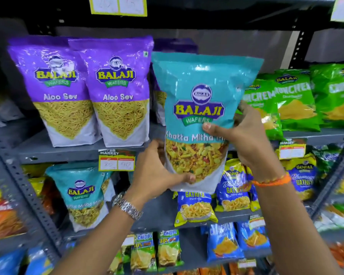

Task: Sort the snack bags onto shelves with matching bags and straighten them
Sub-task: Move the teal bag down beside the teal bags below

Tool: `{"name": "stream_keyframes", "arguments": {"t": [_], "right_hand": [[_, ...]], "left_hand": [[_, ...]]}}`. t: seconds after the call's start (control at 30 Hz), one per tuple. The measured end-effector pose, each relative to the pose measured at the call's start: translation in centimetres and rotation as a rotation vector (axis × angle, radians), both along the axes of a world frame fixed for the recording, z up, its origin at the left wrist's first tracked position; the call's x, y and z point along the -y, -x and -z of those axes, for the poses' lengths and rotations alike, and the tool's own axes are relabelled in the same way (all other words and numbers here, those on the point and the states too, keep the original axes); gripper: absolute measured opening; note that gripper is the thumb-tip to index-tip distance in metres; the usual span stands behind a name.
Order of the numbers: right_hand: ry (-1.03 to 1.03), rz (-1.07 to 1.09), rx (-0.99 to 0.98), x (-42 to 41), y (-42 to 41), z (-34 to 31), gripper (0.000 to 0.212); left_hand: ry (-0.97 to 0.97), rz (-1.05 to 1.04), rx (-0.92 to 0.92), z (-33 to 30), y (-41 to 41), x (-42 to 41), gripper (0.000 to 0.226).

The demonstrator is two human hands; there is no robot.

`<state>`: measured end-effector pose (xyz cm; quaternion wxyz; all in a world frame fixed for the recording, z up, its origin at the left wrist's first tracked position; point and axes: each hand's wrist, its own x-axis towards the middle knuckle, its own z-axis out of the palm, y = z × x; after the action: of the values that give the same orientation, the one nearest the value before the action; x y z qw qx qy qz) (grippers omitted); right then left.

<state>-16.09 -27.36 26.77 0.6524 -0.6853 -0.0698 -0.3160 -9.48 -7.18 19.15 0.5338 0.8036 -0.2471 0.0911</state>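
I hold a teal Balaji Khatta Mitha Mix bag (pixel 199 92) upright in front of the shelves, at the level of the purple-bag shelf. My left hand (pixel 157 171) grips its lower left corner. My right hand (pixel 244 135) grips its right edge, thumb across the front. Two purple Aloo Sev bags (pixel 91 90) stand on the grey upper shelf (pixel 68 153) to the left; another purple bag sits partly hidden behind the teal one. A matching teal Khatta Mitha bag (pixel 81 195) stands one shelf lower, at the left.
Green Crunchem bags (pixel 298 100) crowd the upper shelf at the right. Blue Gopal Gathiya bags (pixel 234 187) fill the lower shelf under my hands. Blue and green chip bags (pixel 167 249) sit on the shelf beneath. A perforated grey upright (pixel 26 187) runs at the left.
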Motion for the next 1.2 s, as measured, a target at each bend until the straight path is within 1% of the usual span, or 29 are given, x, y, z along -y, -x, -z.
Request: {"name": "stream_keyframes", "arguments": {"t": [0.03, 0.13, 0.23, 0.4, 0.57, 0.67, 0.8, 0.87, 0.93, 1.0, 1.03, 1.1, 1.13, 1.2], "right_hand": [[0.003, -0.012, -0.024, -0.6, 0.5, 1.3, 0.068], [-0.025, -0.046, -0.108, -2.5, 1.3, 6.1, 0.062], [-0.027, -0.067, -0.218, -4.2, 1.3, 11.6, 0.061], [-0.05, -0.133, -0.407, -6.2, 0.6, 20.2, 0.054], [-0.052, -0.183, -0.534, -7.0, -3.2, 25.4, 0.054], [-0.072, -0.216, -0.567, -7.2, -6.4, 25.9, 0.054], [-0.095, -0.221, -0.582, -7.3, -11.2, 24.9, 0.056], [-0.078, -0.231, -0.578, -7.4, -13.3, 24.1, 0.056], [-0.064, -0.243, -0.567, -7.5, -15.0, 23.4, 0.055], [-0.047, -0.246, -0.553, -7.7, -16.5, 23.0, 0.056], [-0.036, -0.246, -0.542, -7.8, -17.0, 22.8, 0.056], [-0.026, -0.245, -0.524, -7.9, -18.0, 22.9, 0.053], [-0.018, -0.242, -0.517, -8.0, -18.4, 23.1, 0.049], [0.002, -0.226, -0.507, -8.1, -19.0, 23.5, 0.05]], "left_hand": [[-0.036, -0.007, -0.017, 1.0, 0.6, -1.0, 0.097], [-0.131, -0.022, -0.08, 5.0, 2.2, -4.2, 0.099], [-0.2, -0.04, -0.165, 10.0, 3.5, -6.7, 0.098], [-0.243, -0.143, -0.32, 18.3, 4.6, -9.2, 0.086], [-0.283, -0.189, -0.417, 23.7, 2.7, -9.9, 0.092], [-0.295, -0.229, -0.449, 24.0, 0.1, -9.6, 0.094], [-0.295, -0.25, -0.447, 22.8, -4.2, -8.9, 0.1], [-0.296, -0.254, -0.442, 22.7, -6.7, -8.8, 0.11], [-0.286, -0.266, -0.42, 24.2, -9.9, -9.0, 0.121], [-0.288, -0.286, -0.391, 24.8, -12.0, -9.1, 0.124], [-0.298, -0.294, -0.386, 23.9, -12.1, -8.9, 0.122], [-0.308, -0.313, -0.386, 21.9, -11.8, -8.4, 0.111], [-0.308, -0.315, -0.39, 21.8, -12.1, -8.2, 0.106], [-0.297, -0.317, -0.4, 22.1, -12.7, -8.0, 0.104]]}}
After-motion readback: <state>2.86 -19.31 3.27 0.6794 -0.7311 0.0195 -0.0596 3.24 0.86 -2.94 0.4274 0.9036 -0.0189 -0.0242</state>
